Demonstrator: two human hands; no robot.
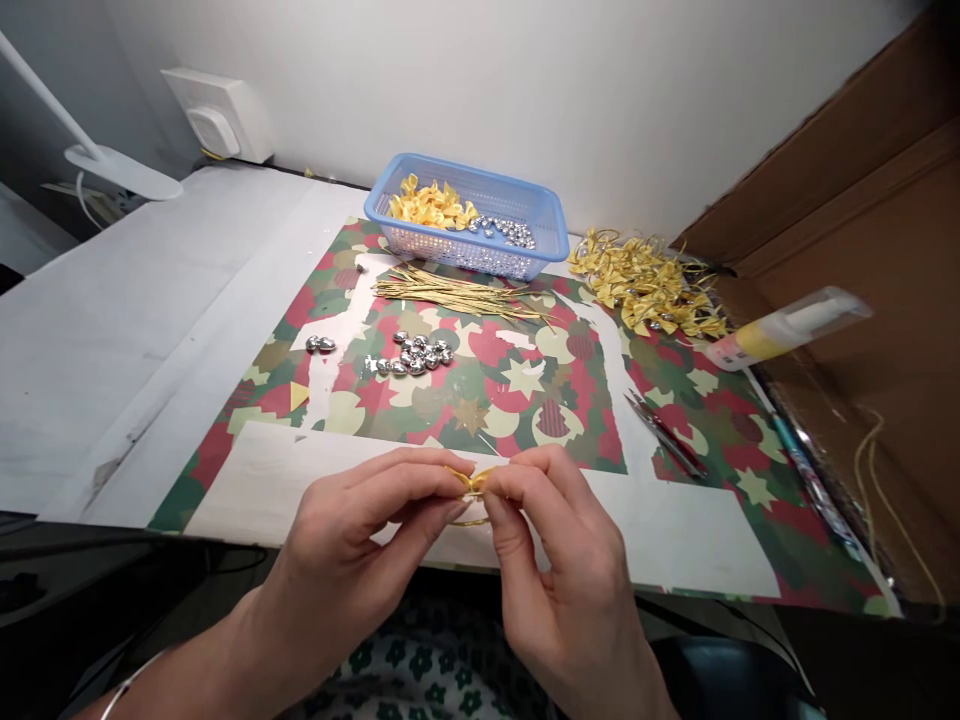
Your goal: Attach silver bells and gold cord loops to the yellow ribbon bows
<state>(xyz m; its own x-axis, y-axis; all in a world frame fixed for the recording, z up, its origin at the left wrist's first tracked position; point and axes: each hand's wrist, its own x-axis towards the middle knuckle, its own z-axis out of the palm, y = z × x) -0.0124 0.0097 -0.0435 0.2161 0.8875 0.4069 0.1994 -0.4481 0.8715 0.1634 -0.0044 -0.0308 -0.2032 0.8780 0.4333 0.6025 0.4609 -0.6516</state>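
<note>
A small yellow ribbon bow [474, 482] is pinched between the fingertips of both hands above the table's near edge. My left hand [367, 535] is closed on its left side, my right hand [562, 550] on its right. A thin gold cord [471, 522] curves just below the bow between the hands; its ends are hidden by the fingers. Beyond the hands lie several shiny silver beads, perhaps bells, in a loose cluster [417, 356], with a small separate group [320, 344] to the left. Behind the cluster, a bundle of thin gold cords [457, 293] stretches sideways.
A blue basket [469, 250] at the back contains yellow bows [427, 205] and silver beads [514, 233]. Finished-looking yellow bows with cords [645, 285] are heaped to its right. Scissors [666, 434], a clear-capped bottle [787, 328] and a cardboard box [862, 250] occupy the right side.
</note>
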